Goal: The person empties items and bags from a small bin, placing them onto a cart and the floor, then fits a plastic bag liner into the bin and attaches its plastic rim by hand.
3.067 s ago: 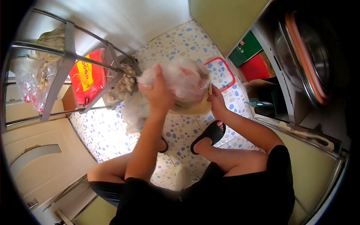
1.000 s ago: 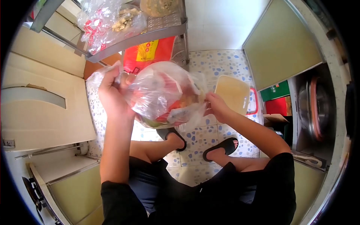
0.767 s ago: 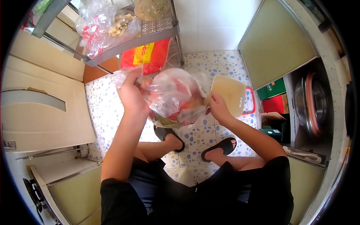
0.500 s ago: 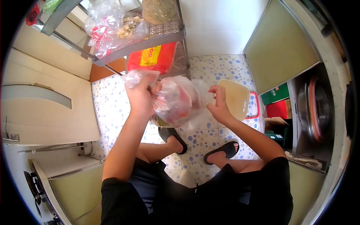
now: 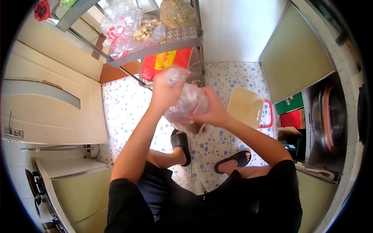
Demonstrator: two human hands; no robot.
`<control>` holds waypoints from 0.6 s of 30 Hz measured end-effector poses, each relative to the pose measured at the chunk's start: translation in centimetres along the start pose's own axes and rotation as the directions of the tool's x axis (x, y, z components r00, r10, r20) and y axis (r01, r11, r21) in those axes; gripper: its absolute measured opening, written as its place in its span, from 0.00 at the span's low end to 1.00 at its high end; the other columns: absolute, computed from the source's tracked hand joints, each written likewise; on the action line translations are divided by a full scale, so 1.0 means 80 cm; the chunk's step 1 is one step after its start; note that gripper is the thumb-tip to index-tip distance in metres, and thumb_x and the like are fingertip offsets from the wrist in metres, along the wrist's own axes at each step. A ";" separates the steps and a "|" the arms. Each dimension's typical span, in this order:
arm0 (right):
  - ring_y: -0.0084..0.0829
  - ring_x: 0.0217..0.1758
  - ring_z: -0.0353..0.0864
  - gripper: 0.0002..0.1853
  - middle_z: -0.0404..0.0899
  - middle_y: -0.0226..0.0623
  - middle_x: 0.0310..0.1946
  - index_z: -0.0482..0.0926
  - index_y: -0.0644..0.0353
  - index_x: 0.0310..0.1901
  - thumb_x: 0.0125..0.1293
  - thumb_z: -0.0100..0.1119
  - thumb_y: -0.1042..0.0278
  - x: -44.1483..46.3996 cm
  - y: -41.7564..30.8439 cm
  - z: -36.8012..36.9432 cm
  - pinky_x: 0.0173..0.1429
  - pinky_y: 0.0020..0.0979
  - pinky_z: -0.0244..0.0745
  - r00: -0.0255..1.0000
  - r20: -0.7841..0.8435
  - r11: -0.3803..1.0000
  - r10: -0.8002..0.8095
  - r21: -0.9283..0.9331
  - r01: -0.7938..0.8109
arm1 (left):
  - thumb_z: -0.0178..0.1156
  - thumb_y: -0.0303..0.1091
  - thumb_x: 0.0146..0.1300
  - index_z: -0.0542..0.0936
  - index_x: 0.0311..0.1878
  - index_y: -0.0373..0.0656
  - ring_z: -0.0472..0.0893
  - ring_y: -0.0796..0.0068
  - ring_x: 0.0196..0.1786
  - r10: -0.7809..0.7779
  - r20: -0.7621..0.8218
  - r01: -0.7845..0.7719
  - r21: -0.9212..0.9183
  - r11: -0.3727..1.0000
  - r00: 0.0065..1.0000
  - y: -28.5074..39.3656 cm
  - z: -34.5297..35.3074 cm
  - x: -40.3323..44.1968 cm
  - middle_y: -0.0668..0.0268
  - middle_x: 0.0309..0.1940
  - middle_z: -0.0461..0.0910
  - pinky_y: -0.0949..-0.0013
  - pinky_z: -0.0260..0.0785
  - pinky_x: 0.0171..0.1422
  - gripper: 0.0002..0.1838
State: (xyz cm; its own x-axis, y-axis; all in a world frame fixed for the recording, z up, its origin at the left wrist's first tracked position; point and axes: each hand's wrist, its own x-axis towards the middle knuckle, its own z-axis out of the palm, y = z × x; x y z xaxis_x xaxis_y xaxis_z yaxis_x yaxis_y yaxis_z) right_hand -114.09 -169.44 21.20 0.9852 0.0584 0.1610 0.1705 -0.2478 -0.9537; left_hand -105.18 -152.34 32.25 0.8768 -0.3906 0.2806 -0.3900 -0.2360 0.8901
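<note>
A clear plastic bag with something pinkish and brownish inside hangs between my hands, above the floor. My left hand is closed round the bag's gathered neck, and a tuft of plastic sticks out past the fingers. Against the bag's right side, my right hand is curved round it and presses in, with the fingers partly behind the plastic. What exactly the bag contains cannot be made out. To the right of my right hand, a pale plastic bin stands on the floor.
A metal rack at the back holds plastic bags of food, a large greenish-brown gourd and a red packet lower down. An open cabinet on the right holds stacked basins and boxes. Its door juts out.
My right hand has moved left from beside the bag and now grips its side. My left hand has shifted right with the bag's neck. The view has moved slightly.
</note>
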 end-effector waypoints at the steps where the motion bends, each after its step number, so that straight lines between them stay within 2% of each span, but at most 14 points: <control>1: 0.46 0.65 0.74 0.51 0.72 0.47 0.61 0.68 0.61 0.65 0.40 0.85 0.50 -0.009 -0.004 0.014 0.69 0.43 0.67 0.995 -0.097 0.996 -0.004 -0.093 -0.005 | 0.57 0.18 0.59 0.83 0.37 0.37 0.83 0.65 0.31 0.129 -0.013 -0.124 0.208 0.970 0.991 -0.007 0.006 0.000 0.61 0.28 0.82 0.65 0.75 0.40 0.07; 3: 0.43 0.60 0.75 0.45 0.74 0.44 0.57 0.70 0.58 0.63 0.43 0.84 0.56 -0.031 -0.013 0.048 0.66 0.42 0.67 0.958 -0.283 0.962 -0.040 -0.272 -0.041 | 0.59 0.19 0.57 0.83 0.38 0.37 0.85 0.63 0.36 0.040 -0.086 -0.023 0.192 0.981 0.995 -0.016 0.013 -0.001 0.59 0.31 0.84 0.66 0.76 0.46 0.07; 4: 0.45 0.59 0.74 0.43 0.74 0.44 0.56 0.71 0.58 0.61 0.44 0.83 0.55 -0.042 -0.026 0.063 0.65 0.43 0.67 0.946 -0.297 0.943 -0.130 -0.333 0.025 | 0.60 0.19 0.57 0.83 0.39 0.37 0.86 0.62 0.39 -0.007 -0.124 0.030 0.181 0.983 0.992 -0.021 0.014 -0.004 0.57 0.33 0.85 0.67 0.76 0.49 0.07; 5: 0.46 0.58 0.74 0.40 0.74 0.45 0.54 0.71 0.58 0.58 0.45 0.81 0.53 -0.053 -0.045 0.075 0.63 0.44 0.67 0.927 -0.305 0.915 -0.219 -0.394 0.087 | 0.63 0.22 0.60 0.83 0.39 0.37 0.85 0.68 0.39 -0.024 -0.145 0.031 0.044 0.999 0.989 -0.037 0.013 -0.003 0.61 0.33 0.84 0.69 0.75 0.48 0.05; 6: 0.48 0.57 0.73 0.38 0.74 0.45 0.52 0.72 0.58 0.56 0.45 0.80 0.52 -0.056 -0.054 0.080 0.61 0.46 0.66 0.900 -0.309 0.879 -0.309 -0.455 0.146 | 0.64 0.23 0.60 0.83 0.39 0.38 0.84 0.70 0.38 -0.127 -0.138 0.120 -0.058 0.991 0.982 -0.029 0.009 -0.001 0.63 0.33 0.84 0.70 0.74 0.47 0.04; 8: 0.49 0.60 0.71 0.36 0.73 0.47 0.54 0.72 0.58 0.57 0.47 0.78 0.55 -0.051 -0.043 0.065 0.61 0.46 0.66 0.916 -0.060 0.830 -0.396 -0.451 0.329 | 0.66 0.25 0.62 0.83 0.38 0.38 0.82 0.75 0.38 -0.320 -0.094 0.288 -0.254 0.923 0.943 -0.011 0.000 0.002 0.66 0.32 0.83 0.70 0.74 0.45 0.03; 10: 0.51 0.62 0.71 0.37 0.73 0.48 0.55 0.72 0.58 0.58 0.47 0.77 0.56 -0.035 -0.026 0.045 0.63 0.47 0.67 0.887 -0.015 0.777 -0.461 -0.489 0.396 | 0.68 0.26 0.62 0.82 0.37 0.38 0.80 0.79 0.37 -0.297 0.022 0.294 -0.230 0.928 0.955 0.000 -0.015 0.001 0.69 0.32 0.83 0.71 0.73 0.43 0.04; 12: 0.52 0.64 0.71 0.39 0.73 0.48 0.57 0.71 0.59 0.60 0.46 0.78 0.57 0.005 -0.012 0.020 0.65 0.47 0.67 0.837 -0.160 0.726 -0.523 -0.598 0.339 | 0.68 0.26 0.62 0.82 0.36 0.39 0.79 0.80 0.36 -0.242 0.117 0.262 -0.213 0.941 0.963 0.002 -0.021 0.002 0.70 0.32 0.82 0.71 0.72 0.42 0.04; 14: 0.51 0.64 0.71 0.43 0.73 0.48 0.56 0.70 0.59 0.62 0.44 0.79 0.56 0.050 -0.012 -0.001 0.65 0.47 0.67 0.925 -0.008 0.913 -0.379 -0.166 0.372 | 0.68 0.25 0.61 0.81 0.35 0.39 0.79 0.79 0.35 -0.159 0.192 0.198 -0.200 0.960 0.968 0.001 -0.023 0.001 0.69 0.31 0.82 0.70 0.71 0.40 0.04; 16: 0.51 0.62 0.71 0.47 0.73 0.47 0.56 0.68 0.60 0.65 0.42 0.81 0.54 0.061 -0.006 0.000 0.64 0.47 0.67 0.945 0.078 0.948 -0.317 0.053 0.314 | 0.68 0.26 0.62 0.81 0.34 0.38 0.78 0.79 0.33 -0.028 0.179 0.055 -0.147 0.988 0.983 -0.010 -0.023 0.004 0.68 0.29 0.82 0.69 0.71 0.39 0.05; 17: 0.50 0.61 0.72 0.49 0.73 0.47 0.56 0.68 0.60 0.66 0.41 0.82 0.53 0.064 0.005 0.010 0.63 0.46 0.68 0.949 0.058 0.950 -0.310 0.041 0.308 | 0.68 0.27 0.63 0.80 0.33 0.38 0.78 0.78 0.32 0.040 0.179 -0.019 -0.118 0.993 0.983 -0.017 -0.022 0.007 0.67 0.28 0.81 0.69 0.70 0.38 0.06; 18: 0.49 0.59 0.72 0.51 0.73 0.46 0.56 0.67 0.60 0.67 0.40 0.82 0.53 0.065 0.009 0.019 0.62 0.46 0.68 0.952 0.037 0.953 -0.303 0.029 0.302 | 0.67 0.28 0.63 0.80 0.33 0.38 0.78 0.77 0.31 0.012 0.059 -0.007 -0.081 0.997 0.998 -0.020 -0.016 0.007 0.67 0.28 0.81 0.68 0.70 0.37 0.06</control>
State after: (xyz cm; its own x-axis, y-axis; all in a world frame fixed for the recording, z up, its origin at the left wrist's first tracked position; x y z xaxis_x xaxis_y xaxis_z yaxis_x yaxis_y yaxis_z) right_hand -108.85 -167.86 20.98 0.8858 0.1668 0.4330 0.4599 -0.1907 -0.8673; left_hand -103.66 -151.02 31.45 0.8539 -0.4455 0.2690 -0.3717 -0.1603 0.9144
